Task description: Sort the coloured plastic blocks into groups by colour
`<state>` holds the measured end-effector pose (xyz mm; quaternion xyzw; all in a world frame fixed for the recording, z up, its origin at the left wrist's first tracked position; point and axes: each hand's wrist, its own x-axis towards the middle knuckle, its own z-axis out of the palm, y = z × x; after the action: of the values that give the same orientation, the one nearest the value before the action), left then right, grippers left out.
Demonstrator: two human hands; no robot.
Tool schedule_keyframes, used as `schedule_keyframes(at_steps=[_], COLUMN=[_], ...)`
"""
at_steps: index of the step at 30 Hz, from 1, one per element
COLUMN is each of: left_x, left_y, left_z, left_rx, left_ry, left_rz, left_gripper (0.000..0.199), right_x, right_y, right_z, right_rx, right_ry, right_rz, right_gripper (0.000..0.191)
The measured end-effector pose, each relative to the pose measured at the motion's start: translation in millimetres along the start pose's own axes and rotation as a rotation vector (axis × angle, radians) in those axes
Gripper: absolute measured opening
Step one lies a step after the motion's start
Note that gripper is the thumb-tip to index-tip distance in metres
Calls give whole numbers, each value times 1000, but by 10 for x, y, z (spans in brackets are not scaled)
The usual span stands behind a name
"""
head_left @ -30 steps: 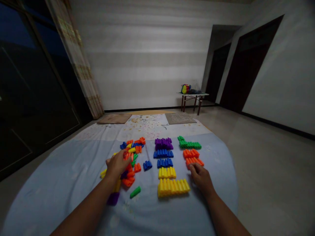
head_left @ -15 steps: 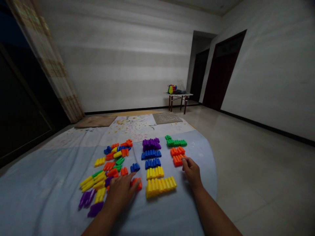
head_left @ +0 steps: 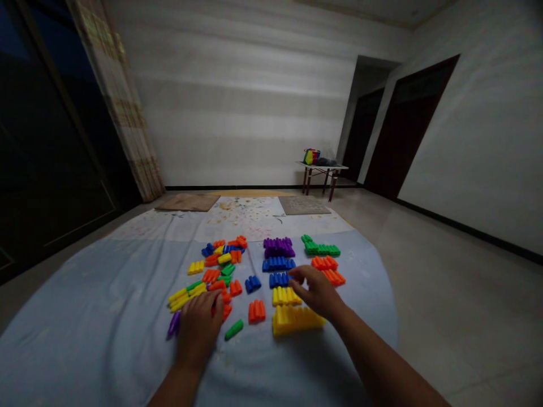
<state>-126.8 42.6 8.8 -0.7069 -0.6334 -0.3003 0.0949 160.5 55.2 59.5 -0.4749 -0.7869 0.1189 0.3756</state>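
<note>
My left hand point(head_left: 200, 321) lies palm down at the near side of a loose, mixed pile of plastic tube-shaped blocks, fingers over orange pieces point(head_left: 227, 310); a purple block point(head_left: 173, 325) shows beside it. My right hand point(head_left: 317, 289) hovers by the sorted rows, thumb and forefinger apart with nothing visible between them. Close to its fingertips are a short blue row point(head_left: 279, 280) and a yellow row point(head_left: 285, 296). Below it stands a larger yellow group point(head_left: 297, 321). Between my hands lie an orange block point(head_left: 257, 311), a blue block point(head_left: 253, 284) and a single green piece point(head_left: 234, 329).
Purple point(head_left: 279, 247), green point(head_left: 323, 249) and orange rows point(head_left: 324, 263) sit farther back on the cloth-covered round table point(head_left: 365, 316). Two flat mats point(head_left: 304, 205) lie at its far edge. A small table point(head_left: 322, 166) with a colourful bag point(head_left: 311, 156) stands beyond.
My right hand has left the orange rows and moved left toward the blue and yellow rows. My left hand has shifted back over the pile, uncovering the orange block and green piece. The view has turned left.
</note>
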Motion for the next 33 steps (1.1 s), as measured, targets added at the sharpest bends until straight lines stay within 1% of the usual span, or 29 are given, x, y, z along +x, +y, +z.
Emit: schedule_keyframes(at_steps=[2, 4, 6, 8, 10, 11, 13, 14, 16, 17, 19, 22, 24, 27, 29, 31, 33], left_x=[-20, -46, -71, -87, -92, -93, -94, -96, -103, -107, -114, -117, -116, -115, -116, -118, -123], left_y=[-30, -63, -100, -133, -159, -171, -201, -218, -254, -268, -278, -256, -236, -232, -246, -266, -286], left_z=[22, 35, 38, 27, 11, 5, 5, 12, 31, 40, 49, 49, 52, 77, 101, 121, 135], left_rx=[-20, -36, -44, -43, -29, -18, 10, 26, 46, 46, 30, -1, -12, -35, -50, -61, -67], left_ry=[19, 44, 72, 78, 63, 52, 41, 35, 36, 40, 59, 83, 98, 98, 90, 88, 77], left_rz=[33, 69, 100, 118, 123, 123, 130, 149, 200, 223, 219, 178, 171, 164, 149, 124, 101], left_gripper=[31, 31, 32, 34, 36, 36, 37, 38, 40, 40, 39, 38, 38, 37, 36, 37, 38], right_x=[142, 255, 344, 408, 445, 453, 452, 446, 431, 426, 423, 424, 408, 341, 279, 218, 171], right_y=[-237, -397, -476, -497, -495, -493, -493, -492, -472, -443, -327, 10, 310, 769, 1031, 1244, 1407], right_z=[126, 303, 494, 666, 791, 830, 848, 824, 710, 622, 400, 8, -251, -582, -743, -847, -894], right_rx=[-55, -142, -247, -370, -468, -494, -502, -485, -413, -362, -246, -117, -116, -170, -196, -217, -231], right_ry=[-190, -367, -516, -623, -684, -693, -686, -668, -603, -550, -402, -185, -63, 12, 32, 46, 54], right_rz=[-95, -177, -245, -260, -248, -245, -240, -238, -230, -216, -159, -11, 87, 171, 211, 240, 259], right_gripper=[21, 33, 44, 49, 47, 45, 41, 42, 46, 48, 49, 44, 40, 39, 38, 35, 32])
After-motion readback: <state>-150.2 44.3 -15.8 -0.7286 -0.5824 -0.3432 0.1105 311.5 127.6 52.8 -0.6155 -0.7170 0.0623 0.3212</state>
